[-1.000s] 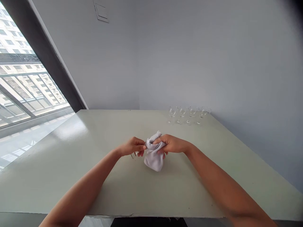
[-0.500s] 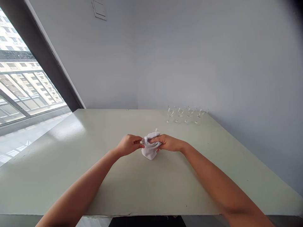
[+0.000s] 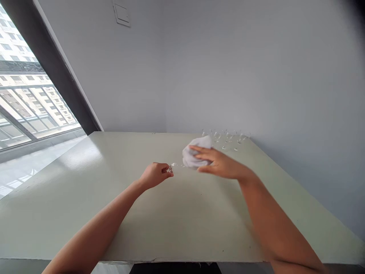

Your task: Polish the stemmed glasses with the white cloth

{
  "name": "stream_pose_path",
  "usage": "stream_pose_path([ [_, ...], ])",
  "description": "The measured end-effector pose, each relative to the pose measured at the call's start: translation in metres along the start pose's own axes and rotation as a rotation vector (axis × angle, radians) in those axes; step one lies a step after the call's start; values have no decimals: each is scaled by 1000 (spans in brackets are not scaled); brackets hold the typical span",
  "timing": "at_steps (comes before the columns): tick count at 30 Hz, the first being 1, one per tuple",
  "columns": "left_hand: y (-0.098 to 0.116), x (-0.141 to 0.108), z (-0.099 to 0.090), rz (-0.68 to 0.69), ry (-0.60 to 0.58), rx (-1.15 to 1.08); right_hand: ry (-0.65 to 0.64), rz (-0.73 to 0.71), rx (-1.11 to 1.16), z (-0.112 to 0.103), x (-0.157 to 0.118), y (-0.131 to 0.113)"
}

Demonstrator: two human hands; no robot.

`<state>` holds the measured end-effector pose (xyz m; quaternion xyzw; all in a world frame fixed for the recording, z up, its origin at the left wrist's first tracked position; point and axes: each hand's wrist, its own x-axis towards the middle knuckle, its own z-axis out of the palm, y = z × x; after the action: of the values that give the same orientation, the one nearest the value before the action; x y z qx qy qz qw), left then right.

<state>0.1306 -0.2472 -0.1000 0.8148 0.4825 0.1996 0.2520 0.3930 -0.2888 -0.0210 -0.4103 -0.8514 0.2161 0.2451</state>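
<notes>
My left hand (image 3: 156, 174) pinches a small clear glass (image 3: 175, 166) near the middle of the pale table; the glass lies sideways, its far end pointing right toward the cloth. A white cloth (image 3: 194, 154) is in my right hand (image 3: 218, 161), raised above the table to the right of the glass. The fingers of that hand lie over the cloth, slightly blurred by motion. Behind the cloth stand several clear stemmed glasses (image 3: 240, 139) in a row, partly hidden by it.
The pale table (image 3: 176, 224) reaches back to grey walls (image 3: 242, 68). A window (image 3: 34, 102) with a dark frame is at the left, and a white switch plate (image 3: 122, 14) is on the wall. The table's front edge runs along the bottom.
My right hand has lifted the cloth off the glass and moved it up and to the right, uncovering the glass. My left hand has stayed in place with the glass.
</notes>
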Motion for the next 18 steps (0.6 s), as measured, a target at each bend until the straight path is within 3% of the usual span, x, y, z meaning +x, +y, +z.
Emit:
stream_pose_path([
  [2, 0, -1, 7, 96, 60, 124, -38, -162, -199, 33, 8, -10],
  [5, 0, -3, 15, 264, 220, 278, 110, -228, -398, 78, 21, -15],
  [8, 0, -3, 19, 395, 376, 358, 265, -220, -340, 91, 28, -14],
  [10, 1, -3, 20, 472, 416, 404, 311, -163, -154, 83, 30, -10],
  [13, 4, -4, 22, 525, 404, 437, 276, 71, 258, 66, 33, 2],
  [15, 7, -5, 24, 489, 383, 399, 246, 259, 580, 61, 35, 15],
  [18, 12, -6, 29, 354, 370, 307, 353, 456, 995, 69, 42, 33],
])
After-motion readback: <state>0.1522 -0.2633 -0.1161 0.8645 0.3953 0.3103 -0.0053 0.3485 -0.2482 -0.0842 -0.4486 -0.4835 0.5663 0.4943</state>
